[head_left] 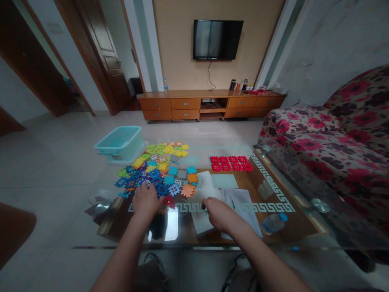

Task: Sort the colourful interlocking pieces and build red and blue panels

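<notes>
A heap of interlocking plastic tiles [153, 173] in blue, yellow, green, grey, orange and purple spreads over the left of the glass table. My left hand [147, 201] reaches over the heap's near side, above dark blue tiles. Its thumb stands apart from the fingers, whose tips are partly hidden; a red tile [169, 201] lies by the thumb. Over a white sheet to the right, my right hand [217, 212] has its fingers curled in a pinch; whatever is in them is hidden. Red window-patterned tiles [231, 163] lie in two neat rows at the table's far right.
Beyond the heap's left stands a turquoise tub [119, 145]. Papers [241, 206] and a blue-capped water bottle [275, 223] are near my right arm. The glass table's edge [213, 246] runs in front of my knees. A flowered sofa [322, 137] is on the right.
</notes>
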Available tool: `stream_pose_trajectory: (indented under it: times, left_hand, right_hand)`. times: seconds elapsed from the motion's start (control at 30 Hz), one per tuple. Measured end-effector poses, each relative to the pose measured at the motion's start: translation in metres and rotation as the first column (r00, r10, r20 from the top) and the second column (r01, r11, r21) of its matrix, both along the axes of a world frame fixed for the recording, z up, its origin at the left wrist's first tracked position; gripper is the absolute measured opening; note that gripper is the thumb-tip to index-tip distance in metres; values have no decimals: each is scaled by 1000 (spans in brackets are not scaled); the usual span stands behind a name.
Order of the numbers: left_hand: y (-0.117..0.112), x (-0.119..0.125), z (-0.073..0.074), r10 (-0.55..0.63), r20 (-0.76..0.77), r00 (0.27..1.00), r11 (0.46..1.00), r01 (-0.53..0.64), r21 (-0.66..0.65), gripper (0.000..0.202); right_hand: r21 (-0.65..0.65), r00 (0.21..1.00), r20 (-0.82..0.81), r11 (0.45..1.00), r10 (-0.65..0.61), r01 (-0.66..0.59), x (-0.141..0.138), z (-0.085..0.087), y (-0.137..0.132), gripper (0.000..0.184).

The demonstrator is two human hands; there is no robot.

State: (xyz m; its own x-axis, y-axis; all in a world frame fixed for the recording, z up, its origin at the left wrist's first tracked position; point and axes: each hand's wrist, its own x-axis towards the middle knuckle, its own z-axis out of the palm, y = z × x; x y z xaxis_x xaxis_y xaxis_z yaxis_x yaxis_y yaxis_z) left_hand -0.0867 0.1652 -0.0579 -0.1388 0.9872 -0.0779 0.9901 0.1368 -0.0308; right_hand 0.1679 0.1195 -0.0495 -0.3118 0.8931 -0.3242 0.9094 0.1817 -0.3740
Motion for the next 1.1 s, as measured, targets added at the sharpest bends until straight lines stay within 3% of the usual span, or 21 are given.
stream_pose_trajectory:
  times: [0.2, 0.33, 0.47, 0.57, 0.67, 0.97, 1.1]
  left_hand:
    - [-1, -12, -4, 84, 30, 996, 995, -83, -47, 65]
    - [1, -16, -5, 78, 63, 995, 995, -74, -73, 62]
    - [4, -17, -6, -19, 48, 999, 999, 21, -32, 58]
    - [8, -16, -13, -203, 65, 977, 979, 205, -21, 61]
    - [11, -14, -20, -376, 145, 915, 923, 384, -30, 59]
    - [0, 3, -20, -402, 230, 886, 887, 439, -141, 51]
    - [-3, 13, -20, -419, 227, 879, 896, 441, -58, 53]
  right_hand:
    - [-8, 1000, 0, 1000, -8, 8, 0, 1, 0, 39]
    - [-21, 1000, 6, 1000, -23, 23, -1, 5, -1, 38]
    - [-20, 1000, 20, 1000, -24, 24, -2, 5, 0, 38]
    - [-26, 999, 33, 1000, -16, 17, -2, 3, 1, 37]
    - [-26, 999, 47, 1000, -5, 6, -1, 2, 1, 37]
    - [-17, 999, 35, 1000, -5, 5, 0, -3, 4, 35]
    - [-4, 999, 51, 1000, -3, 3, 2, -8, 8, 32]
